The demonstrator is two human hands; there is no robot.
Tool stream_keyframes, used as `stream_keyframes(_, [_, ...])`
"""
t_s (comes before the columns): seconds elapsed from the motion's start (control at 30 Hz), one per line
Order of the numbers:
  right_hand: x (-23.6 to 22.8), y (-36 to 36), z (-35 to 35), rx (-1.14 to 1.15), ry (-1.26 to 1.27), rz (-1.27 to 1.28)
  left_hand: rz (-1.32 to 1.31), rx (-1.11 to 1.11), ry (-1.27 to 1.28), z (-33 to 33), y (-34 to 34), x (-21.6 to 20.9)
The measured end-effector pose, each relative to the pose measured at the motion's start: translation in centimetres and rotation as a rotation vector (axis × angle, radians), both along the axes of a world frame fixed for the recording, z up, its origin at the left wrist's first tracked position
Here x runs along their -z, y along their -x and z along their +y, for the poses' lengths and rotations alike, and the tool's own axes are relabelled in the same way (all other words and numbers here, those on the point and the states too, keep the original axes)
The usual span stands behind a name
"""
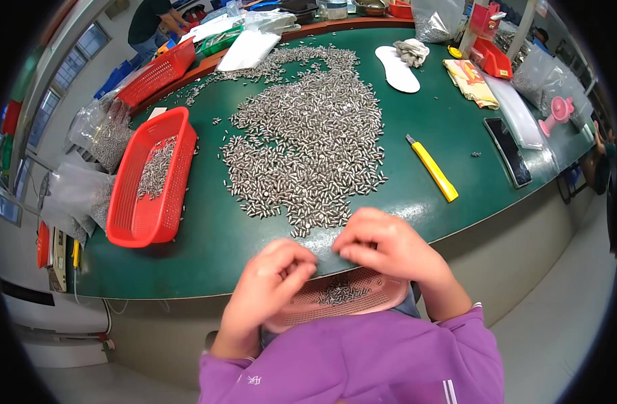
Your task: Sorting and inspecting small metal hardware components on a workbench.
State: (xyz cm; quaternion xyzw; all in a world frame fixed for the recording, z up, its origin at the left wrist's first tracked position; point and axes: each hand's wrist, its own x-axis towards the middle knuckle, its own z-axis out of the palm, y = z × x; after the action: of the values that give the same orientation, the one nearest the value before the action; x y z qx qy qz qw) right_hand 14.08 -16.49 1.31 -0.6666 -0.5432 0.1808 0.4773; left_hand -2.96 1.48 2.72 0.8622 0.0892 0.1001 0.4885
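Observation:
A broad pile of small, silvery, bullet-shaped metal pieces (308, 135) covers the middle of the green table (416, 195). At its near end, just above the table's front edge, my two hands face each other with a small gap between them. My left hand (271, 275) has its fingers curled in and its thumb against them. My right hand (388, 246) is curled too, thumb near the forefinger, close to the pile's lowest tip. Whatever either hand pinches is too small to tell. Below them, a pink basket (308, 311) on my lap holds several dark metal pieces (342, 293).
A red basket (180, 182) with metal pieces stands at the left. On the right lie a yellow utility knife (433, 170), a phone (508, 152), a white insole (396, 71) and a pink stand (558, 114). Bags of parts (110, 138) flank the table; another person (153, 27) is at the far left.

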Motion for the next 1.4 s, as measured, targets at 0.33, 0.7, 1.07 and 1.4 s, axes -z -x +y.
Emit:
stream_keyframes(0.33, [1.6, 1.4, 2.6, 0.357, -0.069, -0.400, -0.158, -0.298, -0.373, -0.9, -2.8, 2.9])
stream_keyframes(0.7, [1.4, 2.5, 1.9, 0.380, 0.017, -0.376, -0.174, -0.269, -0.493, -1.0, -3.3, 2.5])
stream_keyframes(1.07, [1.1, 2.3, 1.4, 0.230, -0.036, 0.178, -0.212, -0.202, 0.154, -1.8, -2.3, 2.9])
stream_keyframes(1.4, [2.0, 1.8, 1.4, -0.062, -0.245, 0.548, -0.256, 0.124, 0.795, -0.9, -2.0, 4.0])
